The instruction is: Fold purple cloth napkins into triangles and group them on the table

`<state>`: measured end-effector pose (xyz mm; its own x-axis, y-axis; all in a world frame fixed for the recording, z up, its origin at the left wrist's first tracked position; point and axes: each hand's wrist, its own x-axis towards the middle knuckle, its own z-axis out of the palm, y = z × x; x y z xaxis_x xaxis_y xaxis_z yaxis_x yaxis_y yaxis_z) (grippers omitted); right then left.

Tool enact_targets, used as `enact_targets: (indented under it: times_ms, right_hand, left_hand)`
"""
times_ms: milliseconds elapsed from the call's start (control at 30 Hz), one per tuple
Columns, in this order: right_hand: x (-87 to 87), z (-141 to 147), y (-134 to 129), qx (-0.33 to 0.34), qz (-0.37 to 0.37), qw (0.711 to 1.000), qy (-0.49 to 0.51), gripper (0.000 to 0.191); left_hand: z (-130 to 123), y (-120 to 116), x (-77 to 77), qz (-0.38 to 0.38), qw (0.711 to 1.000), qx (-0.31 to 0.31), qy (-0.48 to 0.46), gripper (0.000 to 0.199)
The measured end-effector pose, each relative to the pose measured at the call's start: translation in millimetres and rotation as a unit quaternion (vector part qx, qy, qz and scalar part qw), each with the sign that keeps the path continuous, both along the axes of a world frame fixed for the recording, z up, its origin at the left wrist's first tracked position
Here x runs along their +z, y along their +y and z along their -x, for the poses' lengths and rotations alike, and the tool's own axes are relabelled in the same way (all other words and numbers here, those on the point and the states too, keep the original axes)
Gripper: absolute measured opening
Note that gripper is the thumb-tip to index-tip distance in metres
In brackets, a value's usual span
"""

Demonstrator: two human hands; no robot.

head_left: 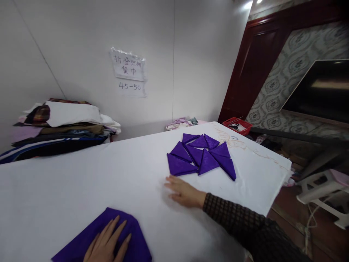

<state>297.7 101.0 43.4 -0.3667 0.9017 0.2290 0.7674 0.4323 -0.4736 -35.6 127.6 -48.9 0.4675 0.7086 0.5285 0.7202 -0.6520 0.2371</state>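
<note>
My left hand [107, 242] lies flat with its fingers spread on a partly folded purple cloth napkin [89, 233] at the lower left, cut off by the bottom edge of the view. My right hand [184, 192] is stretched out over the white table, fingers apart and slightly blurred, holding nothing. Just beyond it sits a group of several purple napkins folded into triangles [208, 161], lying close together and partly overlapping. The right fingertips are nearest the lower left triangle [180, 165], and I cannot tell whether they touch it.
The white-covered table [131, 171] runs along a pale wall with a handwritten paper sign [129, 71]. A pile of folded clothes [68, 125] is at the back left. A red basket [237, 125] stands beyond the far end. White stools [324, 193] are on the floor at right.
</note>
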Motion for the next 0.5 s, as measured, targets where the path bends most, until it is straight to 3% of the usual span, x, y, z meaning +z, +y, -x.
enact_targets:
  times_ms: [100,233,400,500]
  right_hand:
    - [-6.5,53.6,-36.0,0.082,0.007,0.996,0.029,0.062]
    - [-5.6,103.8,-59.0,0.067,0.001,0.998,-0.002,0.078]
    - [-1.1,125.4,-65.0,0.054,-0.023,0.998,-0.029,0.071]
    - [-8.5,125.3,-63.6,0.043,-0.023,0.998,-0.036,0.067]
  left_hand:
    - [-9.1,-5.2,13.0,-0.005,0.999,0.027,0.017,0.038]
    - [-13.9,-7.9,17.9,-0.001,1.000,0.022,-0.007,0.036]
    - [-13.6,-10.9,24.7,-0.008,0.999,0.000,-0.044,0.039]
    - [-13.4,-12.9,30.8,-0.028,0.999,0.003,-0.038,0.033]
